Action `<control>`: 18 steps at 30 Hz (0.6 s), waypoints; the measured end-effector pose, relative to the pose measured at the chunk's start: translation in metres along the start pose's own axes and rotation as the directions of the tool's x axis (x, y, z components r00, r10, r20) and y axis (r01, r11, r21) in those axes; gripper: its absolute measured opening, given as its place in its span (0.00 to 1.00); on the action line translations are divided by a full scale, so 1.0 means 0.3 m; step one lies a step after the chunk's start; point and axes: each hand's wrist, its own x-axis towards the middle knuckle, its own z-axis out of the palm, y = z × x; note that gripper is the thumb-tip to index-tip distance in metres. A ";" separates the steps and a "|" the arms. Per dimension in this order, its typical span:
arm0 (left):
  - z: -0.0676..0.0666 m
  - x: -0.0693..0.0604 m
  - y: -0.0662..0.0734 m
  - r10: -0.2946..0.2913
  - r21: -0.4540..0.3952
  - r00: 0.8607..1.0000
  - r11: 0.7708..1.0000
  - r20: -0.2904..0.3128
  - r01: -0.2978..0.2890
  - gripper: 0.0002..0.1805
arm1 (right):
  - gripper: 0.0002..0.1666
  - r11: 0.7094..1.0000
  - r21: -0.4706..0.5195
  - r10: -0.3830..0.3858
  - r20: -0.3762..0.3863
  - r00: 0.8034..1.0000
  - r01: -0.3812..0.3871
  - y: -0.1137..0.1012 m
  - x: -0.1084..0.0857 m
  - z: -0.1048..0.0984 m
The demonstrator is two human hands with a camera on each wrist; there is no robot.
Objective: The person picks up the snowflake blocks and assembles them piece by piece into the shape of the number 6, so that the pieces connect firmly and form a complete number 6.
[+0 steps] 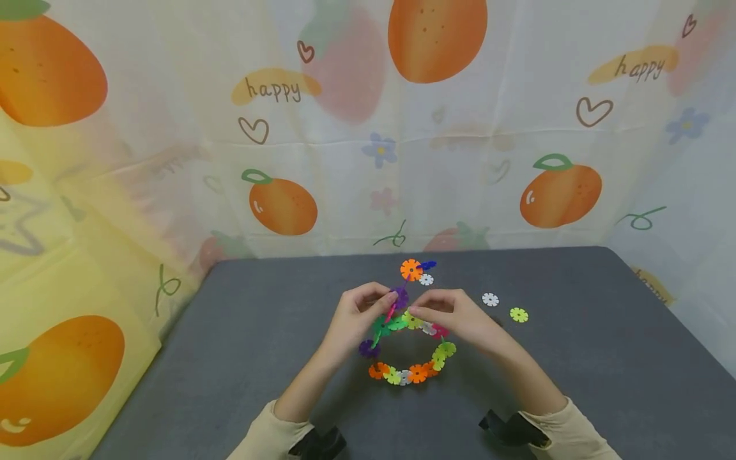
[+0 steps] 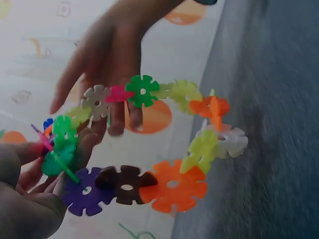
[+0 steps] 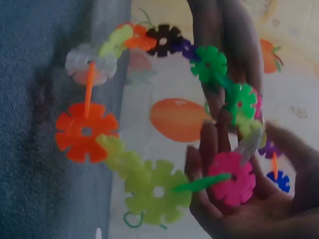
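A ring of linked plastic snowflake discs (image 1: 418,374), in orange, yellow, green, purple, pink and white, hangs between both hands. At its upper left, my left hand (image 1: 359,317) pinches the ring near a pink disc (image 1: 391,312) and green discs (image 2: 64,130). My right hand (image 1: 454,314) has its thumb and forefinger together at a yellow disc (image 1: 411,320) at the top of the ring; its other fingers (image 3: 194,164) lie behind a pink disc (image 3: 233,178). A short branch with a purple disc (image 1: 400,297) and an orange disc (image 1: 411,269) extends away from the ring.
On the grey table (image 1: 259,345), a loose white disc (image 1: 490,299) and a yellow-green disc (image 1: 519,314) lie right of the hands. A dark disc partly shows behind the right wrist. A fruit-printed cloth (image 1: 356,160) hangs behind the table.
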 end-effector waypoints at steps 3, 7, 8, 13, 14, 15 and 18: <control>-0.004 0.009 -0.022 0.018 0.037 0.999 0.999 0.030 -0.019 0.08 | 0.17 1.000 0.025 -0.012 -0.012 1.000 0.013 0.016 0.006 0.021; -0.015 0.019 -0.040 0.015 0.052 0.996 0.998 0.087 -0.020 0.08 | 0.17 0.999 0.049 -0.004 -0.022 1.000 0.005 0.031 0.013 0.030; -0.018 0.021 -0.043 0.007 0.050 0.995 0.999 0.102 -0.012 0.08 | 0.17 0.999 0.046 -0.003 -0.025 1.000 0.004 0.034 0.015 0.031; -0.031 0.030 -0.058 -0.037 0.048 0.988 0.998 0.149 0.030 0.12 | 0.17 0.998 0.054 0.046 -0.061 0.997 -0.043 0.038 0.018 0.037; -0.034 0.031 -0.060 -0.042 0.042 0.987 0.998 0.156 0.036 0.12 | 0.18 0.997 0.053 0.059 -0.076 0.995 -0.055 0.039 0.019 0.040; -0.035 0.032 -0.061 -0.043 0.036 0.986 0.999 0.164 0.037 0.12 | 0.18 0.996 0.056 0.070 -0.094 0.993 -0.065 0.039 0.019 0.044; -0.040 0.033 -0.060 -0.050 0.019 0.979 0.999 0.198 0.047 0.12 | 0.19 0.994 0.080 0.081 -0.160 0.984 -0.069 0.039 0.023 0.057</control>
